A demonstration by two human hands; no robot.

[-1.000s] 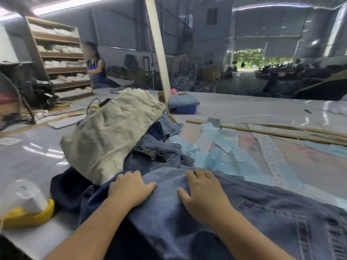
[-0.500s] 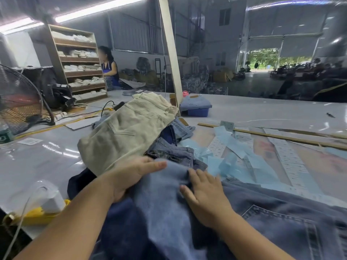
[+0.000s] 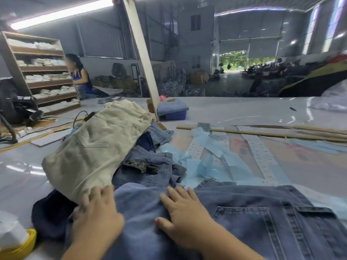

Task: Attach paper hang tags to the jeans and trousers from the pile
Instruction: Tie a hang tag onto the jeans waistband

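I stand at a wide, glossy grey table (image 3: 234, 109) in a big shed with grey metal walls; at 1 o'clock a tall doorway (image 3: 246, 59) opens onto green trees, and a pale slanted post (image 3: 142, 59) rises from the table at 12. At 10 o'clock stands a wooden shelf unit (image 3: 43, 72) stacked with folded pale cloth, and a person (image 3: 80, 76) sits just beside it. A dark fan (image 3: 11, 102) stands at the table's edge at 9.

The pile of clothes (image 3: 146, 166) lies straight ahead of me: cream trousers (image 3: 97, 147) on top toward 11, darker denim under them. The blue jeans (image 3: 244, 218) I work on are spread flat nearest me, back pocket up, running off to 4 o'clock. My left hand (image 3: 97, 216) lies flat with fingers spread, its tips touching the hem of the cream trousers. My right hand (image 3: 185, 214) presses palm-down on the jeans, fingers straight and a little apart, thumb out to the side.

Toward 1 o'clock, strips of pale blue paper (image 3: 206, 162) and white printed strips (image 3: 261, 152) lie loose on the table, likely the tags, though the print is too small to read. A long wooden stick (image 3: 262, 133) lies across beyond them.

A small blue bin (image 3: 175, 115) sits at 12 beside the post, with folded light denim on top of it. At 8 o'clock a yellow bowl (image 3: 22, 246) holds something white wrapped in clear plastic
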